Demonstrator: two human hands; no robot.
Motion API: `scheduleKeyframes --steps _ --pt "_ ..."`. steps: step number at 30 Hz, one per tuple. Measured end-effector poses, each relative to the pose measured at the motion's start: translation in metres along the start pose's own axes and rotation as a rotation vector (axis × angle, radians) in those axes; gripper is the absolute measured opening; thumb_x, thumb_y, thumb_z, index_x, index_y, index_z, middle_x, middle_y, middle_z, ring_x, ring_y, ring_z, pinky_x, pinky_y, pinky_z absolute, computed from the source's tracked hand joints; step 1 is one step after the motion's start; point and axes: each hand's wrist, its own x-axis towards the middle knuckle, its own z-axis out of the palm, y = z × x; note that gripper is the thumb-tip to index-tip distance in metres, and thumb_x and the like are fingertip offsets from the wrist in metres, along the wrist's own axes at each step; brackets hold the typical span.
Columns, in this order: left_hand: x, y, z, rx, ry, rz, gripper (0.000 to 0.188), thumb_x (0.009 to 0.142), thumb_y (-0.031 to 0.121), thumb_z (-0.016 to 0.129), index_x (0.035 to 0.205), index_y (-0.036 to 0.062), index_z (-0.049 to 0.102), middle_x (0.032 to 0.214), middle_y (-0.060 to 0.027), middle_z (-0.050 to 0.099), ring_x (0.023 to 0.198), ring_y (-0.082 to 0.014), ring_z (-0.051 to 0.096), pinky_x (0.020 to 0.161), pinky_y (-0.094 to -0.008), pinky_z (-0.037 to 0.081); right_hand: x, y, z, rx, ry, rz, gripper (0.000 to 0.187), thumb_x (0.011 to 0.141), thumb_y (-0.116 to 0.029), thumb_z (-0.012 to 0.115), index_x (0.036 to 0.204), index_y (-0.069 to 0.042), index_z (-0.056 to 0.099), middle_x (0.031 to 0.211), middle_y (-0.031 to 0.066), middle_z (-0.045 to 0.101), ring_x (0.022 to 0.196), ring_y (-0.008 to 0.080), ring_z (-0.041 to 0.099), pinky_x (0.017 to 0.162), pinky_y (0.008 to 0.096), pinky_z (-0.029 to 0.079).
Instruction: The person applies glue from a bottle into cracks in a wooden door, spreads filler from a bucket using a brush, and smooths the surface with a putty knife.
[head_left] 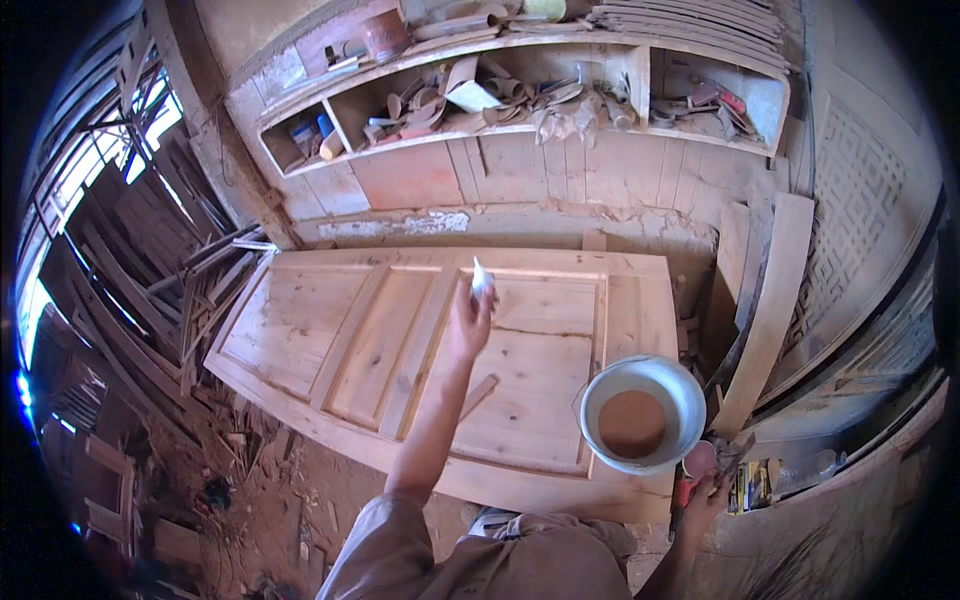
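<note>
My left hand (470,322) is closed around a small white bottle with a pointed nozzle (481,278), tip upward. It is over the upper middle of a pale wooden panelled door (540,385) lying flat. Below that hand, a short wooden strip (480,397) rests on the door. At the lower right, my right hand (706,505) reaches among small items beside the door. Next to it are a red object (685,491) and a small pinkish cup (699,459); its fingers are too dim to make out. A pale bucket (592,440) with brown contents stands on the door's right end.
Behind the door, a dusty wall shelf (395,155) holds sanding scraps, tins and tools. Boards (775,310) lean on the right, near a carved panel (850,190). Timber offcuts (215,300) pile up on the left. Wood scraps litter the dirt floor (350,490).
</note>
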Motion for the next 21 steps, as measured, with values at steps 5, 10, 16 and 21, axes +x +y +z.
scheduleKeyframes --steps 5,10,16,21 --pt "0.131 0.028 0.035 -0.112 0.058 0.090 0.032 0.100 0.024 0.058 0.114 -0.0039 0.058 0.083 -0.0068 0.065 0.078 -0.0099 0.062 0.068 -0.0248 0.051 0.033 0.014 -0.012 -0.191 0.065 0.088 0.052 0.097 -0.029 0.059 0.135 0.004 0.047 0.127 0.0186 0.053 0.112 0.0277 0.054 0.097 0.0370 0.043" --pt "0.246 0.012 0.065 0.059 0.176 0.113 0.041 0.093 0.030 0.066 0.111 -0.0059 0.062 0.082 -0.0082 0.066 0.079 -0.0138 0.063 0.068 -0.0289 0.050 0.045 -0.004 0.008 -0.050 0.143 0.174 0.058 0.098 -0.031 0.059 0.140 0.005 0.042 0.137 0.0209 0.049 0.120 0.0326 0.051 0.100 0.0394 0.041" --pt "0.296 -0.036 0.127 0.279 0.237 0.094 0.035 0.087 0.027 0.071 0.106 -0.0019 0.065 0.082 -0.0115 0.067 0.071 -0.0196 0.062 0.066 -0.0334 0.049 0.082 0.052 -0.015 -0.161 0.398 -0.042 0.049 0.095 -0.029 0.064 0.131 0.001 0.051 0.117 0.0108 0.057 0.091 0.0166 0.054 0.074 0.0286 0.045" --pt "0.343 -0.071 0.102 0.344 0.293 0.108 0.029 0.085 0.017 0.070 0.107 -0.0016 0.066 0.089 -0.0172 0.069 0.078 -0.0255 0.068 0.071 -0.0367 0.053 0.072 -0.015 0.000 -0.106 0.206 0.155 0.043 0.097 -0.024 0.050 0.133 -0.002 0.050 0.118 0.0211 0.061 0.105 0.0283 0.059 0.089 0.0402 0.047"
